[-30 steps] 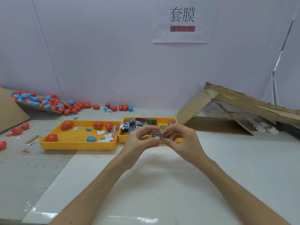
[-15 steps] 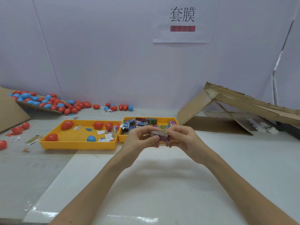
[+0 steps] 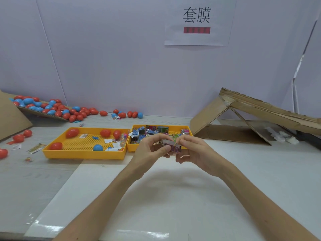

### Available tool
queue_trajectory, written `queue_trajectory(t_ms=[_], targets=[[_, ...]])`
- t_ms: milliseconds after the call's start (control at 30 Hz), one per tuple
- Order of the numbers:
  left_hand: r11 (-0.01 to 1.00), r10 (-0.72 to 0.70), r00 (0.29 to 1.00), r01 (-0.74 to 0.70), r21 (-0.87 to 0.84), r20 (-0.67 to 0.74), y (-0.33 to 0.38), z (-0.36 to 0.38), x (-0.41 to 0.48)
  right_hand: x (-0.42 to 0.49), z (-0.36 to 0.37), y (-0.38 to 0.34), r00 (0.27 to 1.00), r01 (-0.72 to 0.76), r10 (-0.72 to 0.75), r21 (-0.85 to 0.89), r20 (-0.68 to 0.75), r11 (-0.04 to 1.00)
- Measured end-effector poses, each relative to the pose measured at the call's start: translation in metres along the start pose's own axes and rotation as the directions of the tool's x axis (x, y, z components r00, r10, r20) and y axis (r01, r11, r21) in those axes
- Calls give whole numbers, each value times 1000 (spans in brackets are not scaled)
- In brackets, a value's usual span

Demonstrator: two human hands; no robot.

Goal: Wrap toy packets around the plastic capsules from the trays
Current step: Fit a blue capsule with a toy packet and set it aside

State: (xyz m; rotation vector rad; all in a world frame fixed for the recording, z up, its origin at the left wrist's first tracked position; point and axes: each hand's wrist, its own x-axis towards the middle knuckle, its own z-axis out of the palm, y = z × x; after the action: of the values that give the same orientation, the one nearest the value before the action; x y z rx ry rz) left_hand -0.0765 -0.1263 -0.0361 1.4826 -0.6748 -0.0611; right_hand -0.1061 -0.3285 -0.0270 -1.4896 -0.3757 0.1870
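Both hands meet above the table, just in front of the right yellow tray (image 3: 189, 132). My left hand (image 3: 149, 150) and my right hand (image 3: 192, 152) pinch a small purple printed toy packet (image 3: 172, 145) between their fingertips. The right tray holds several printed packets (image 3: 149, 131). The left yellow tray (image 3: 83, 153) holds several red plastic capsules (image 3: 72, 133), one blue capsule (image 3: 97, 147) and paper scraps. No capsule shows in my hands.
A heap of red and blue capsules (image 3: 52, 108) spills from a cardboard sheet at the back left, with strays (image 3: 19, 138) on the table's left. A collapsed cardboard box (image 3: 251, 119) lies at the right. A white mat (image 3: 173, 197) covers the near table.
My right hand has slid a little rightward along the packet, and more of its purple face shows between the fingertips. Trays and capsules have not moved.
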Motion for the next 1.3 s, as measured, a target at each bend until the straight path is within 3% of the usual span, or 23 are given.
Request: queue_trajectory(t_ms=[167, 300, 433, 567, 733, 1100, 1300], targets=[[993, 46, 998, -41, 111, -41, -3, 1, 0, 4, 4, 5, 986, 60, -71, -78, -151, 995], [993, -77, 996, 73, -95, -36, -2, 3, 1, 5, 4, 7, 958, 145, -169, -116, -233, 983], [943, -189, 982, 183, -278, 6, 2, 4, 0, 4, 8, 8, 951, 171, -205, -160, -230, 972], [912, -203, 976, 218, -347, 80, 3, 1, -1, 3, 12, 5, 951, 200, -227, -140, -211, 970], [918, -228, 972, 232, -323, 52, 1, 0, 1, 1, 11, 1, 928, 206, -276, -272, -251, 940], [883, -270, 961, 272, -382, 60, -1, -1, 2, 0, 8, -1, 903, 269, -386, -449, -190, 852], [893, -268, 962, 266, -362, 47, -2, 1, 2, -1, 11, 0, 861, 324, -492, -606, -130, 727]])
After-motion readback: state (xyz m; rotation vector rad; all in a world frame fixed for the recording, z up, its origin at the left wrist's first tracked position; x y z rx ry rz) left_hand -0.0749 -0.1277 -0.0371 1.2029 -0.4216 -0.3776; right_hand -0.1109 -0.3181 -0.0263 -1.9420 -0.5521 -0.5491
